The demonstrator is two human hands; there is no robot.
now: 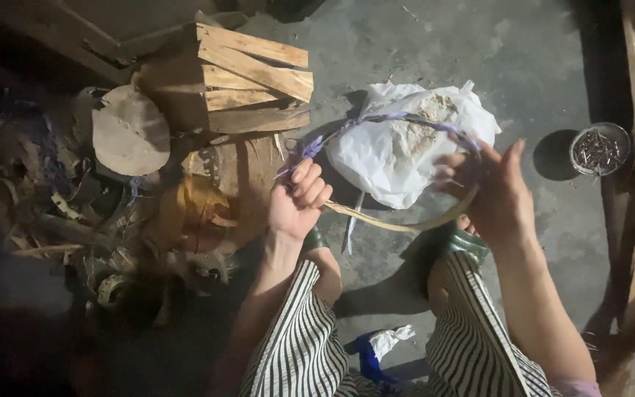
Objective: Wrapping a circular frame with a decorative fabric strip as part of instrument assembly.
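Your left hand (299, 202) is closed in a fist around the left side of a hoop (406, 220), a bent strip partly wrapped in purple cord (398, 117). Your right hand (497, 195) grips the hoop's right side, fingers curled over it. The hoop hangs between both hands, above the floor (442, 44) and over a white bag (406, 143) lying just beyond your knees. Far left, split wood (251, 73) is stacked beside a scrap pile (75, 213). To the right, a tin of nails (599, 149) stands well apart.
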